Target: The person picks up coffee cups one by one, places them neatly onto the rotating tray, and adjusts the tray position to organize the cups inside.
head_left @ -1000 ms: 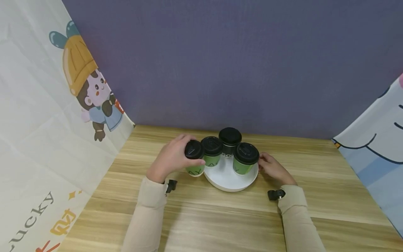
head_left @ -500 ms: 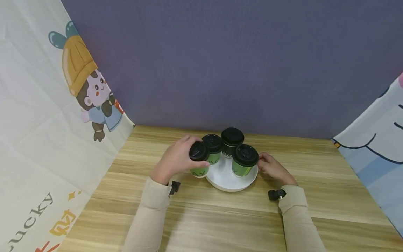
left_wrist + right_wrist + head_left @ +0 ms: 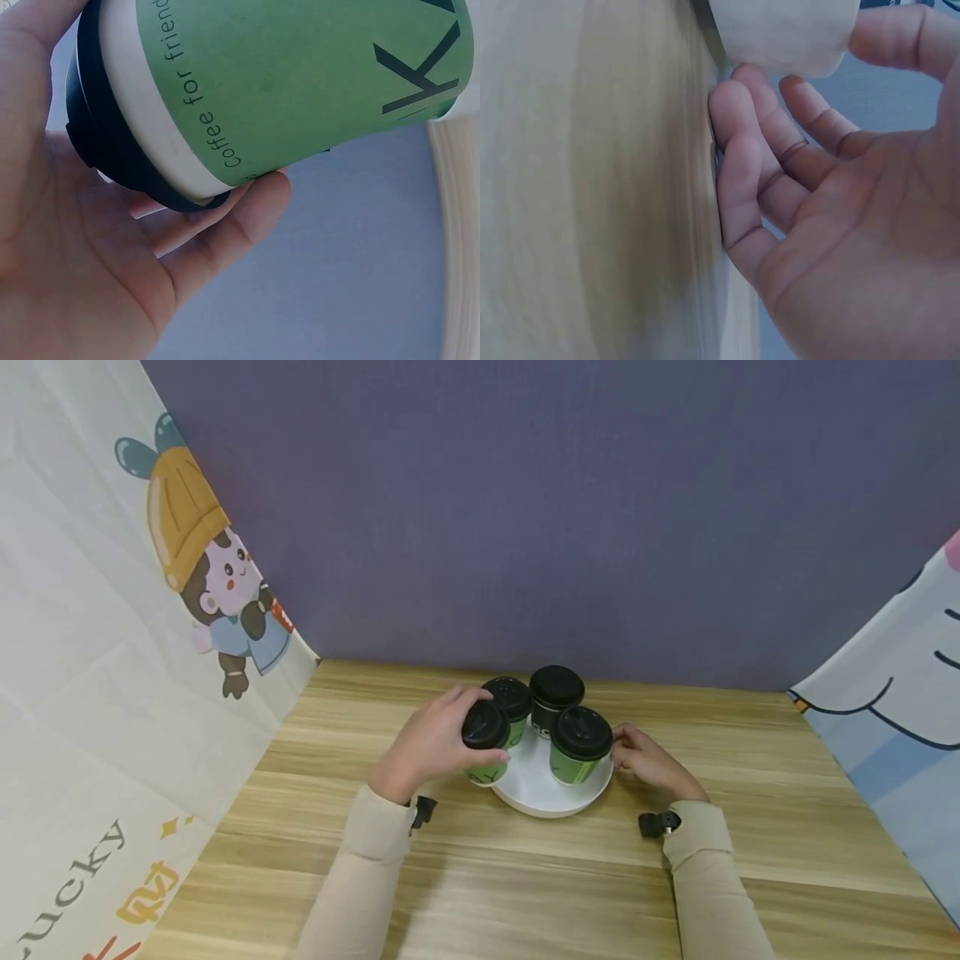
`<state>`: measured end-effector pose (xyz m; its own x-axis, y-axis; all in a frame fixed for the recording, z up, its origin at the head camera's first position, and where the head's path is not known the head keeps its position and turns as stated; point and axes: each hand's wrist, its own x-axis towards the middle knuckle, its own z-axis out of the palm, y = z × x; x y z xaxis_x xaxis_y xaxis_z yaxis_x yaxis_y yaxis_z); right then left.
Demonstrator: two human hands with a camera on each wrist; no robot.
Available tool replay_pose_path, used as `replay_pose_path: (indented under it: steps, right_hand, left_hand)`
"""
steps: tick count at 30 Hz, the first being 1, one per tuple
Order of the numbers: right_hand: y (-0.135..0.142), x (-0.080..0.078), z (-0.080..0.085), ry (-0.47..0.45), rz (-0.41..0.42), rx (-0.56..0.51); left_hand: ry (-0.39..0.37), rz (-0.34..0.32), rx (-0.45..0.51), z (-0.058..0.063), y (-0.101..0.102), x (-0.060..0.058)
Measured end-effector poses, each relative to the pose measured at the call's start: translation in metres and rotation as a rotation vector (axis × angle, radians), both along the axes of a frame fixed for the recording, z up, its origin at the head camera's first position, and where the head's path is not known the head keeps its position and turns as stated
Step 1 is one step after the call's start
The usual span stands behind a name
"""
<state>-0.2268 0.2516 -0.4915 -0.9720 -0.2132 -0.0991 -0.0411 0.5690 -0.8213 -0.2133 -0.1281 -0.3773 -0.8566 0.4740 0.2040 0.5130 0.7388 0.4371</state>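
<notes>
My left hand (image 3: 431,747) grips a green paper coffee cup (image 3: 486,731) by its black lid and upper part; printed lettering shows on the cup in the left wrist view. The cup's base overlaps the left rim of a round white plate (image 3: 551,808) with a raised edge. Standing on that plate are a green cup (image 3: 516,732) at the back left, a black cup (image 3: 557,687) at the back and another green cup (image 3: 573,764) at the right, all black-lidded. My right hand (image 3: 651,767) pinches the plate's right edge, thumb at the rim and fingertips against the outer wall (image 3: 787,37).
Wood-grain tabletop (image 3: 525,893) lies beneath everything. A dark blue-grey panel (image 3: 555,510) rises close behind the cups. Printed white cloths hang at the left (image 3: 75,610) and right (image 3: 900,718).
My left hand has carried its cup rightward to the plate's left edge. The cups on the plate have shifted slightly clockwise around it. My right hand stays nearly in place.
</notes>
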Motion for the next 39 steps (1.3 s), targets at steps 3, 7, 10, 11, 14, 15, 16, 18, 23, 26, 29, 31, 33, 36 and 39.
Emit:
replay_pose_path:
  steps: [3, 7, 10, 11, 14, 15, 16, 18, 23, 26, 29, 31, 33, 36, 39]
  right_hand:
    - [0.001, -0.001, 0.0, -0.008, 0.01, 0.0]
    - [0.002, -0.004, -0.001, 0.001, 0.013, 0.0]
    - [0.004, -0.007, -0.004, 0.014, 0.0, -0.016]
    - [0.004, -0.008, -0.005, 0.019, -0.005, -0.022]
    - [0.006, -0.011, -0.008, 0.022, -0.013, -0.036]
    - [0.006, -0.013, -0.009, 0.02, -0.016, -0.034]
    - [0.007, -0.013, -0.009, 0.023, -0.015, -0.035]
    - [0.007, -0.015, -0.01, 0.027, -0.011, -0.032]
    - [0.01, -0.018, -0.011, 0.039, -0.005, -0.032]
    - [0.011, -0.02, -0.012, 0.036, -0.003, -0.034]
    - [0.012, -0.022, -0.012, 0.032, -0.006, -0.031]
    - [0.013, -0.023, -0.013, 0.032, 0.005, -0.029]
    - [0.014, -0.024, -0.013, 0.032, 0.005, -0.028]
    - [0.014, -0.027, -0.013, 0.03, 0.004, -0.028]
    - [0.015, -0.029, -0.013, 0.025, -0.003, -0.026]
  left_hand:
    - [0.007, 0.001, -0.005, -0.001, 0.004, 0.0]
    - [0.024, -0.006, -0.003, -0.002, 0.009, 0.0]
    - [0.046, -0.015, -0.002, -0.004, 0.015, 0.0]
    - [0.054, -0.017, -0.002, -0.005, 0.017, -0.001]
    - [0.074, -0.02, -0.001, -0.007, 0.022, -0.002]
    - [0.075, -0.019, -0.001, -0.007, 0.024, -0.002]
    - [0.077, -0.021, -0.001, -0.008, 0.025, -0.002]
    - [0.078, -0.024, -0.005, -0.009, 0.028, -0.002]
    - [0.09, -0.031, -0.004, -0.013, 0.036, -0.003]
    - [0.102, -0.03, -0.009, -0.015, 0.041, -0.005]
    - [0.111, -0.028, -0.019, -0.017, 0.046, -0.006]
    - [0.119, -0.029, -0.025, -0.018, 0.048, -0.006]
    - [0.136, -0.033, -0.034, -0.02, 0.051, -0.007]
    - [0.179, -0.035, -0.052, -0.021, 0.055, -0.009]
    - [0.214, -0.038, -0.07, -0.023, 0.06, -0.01]
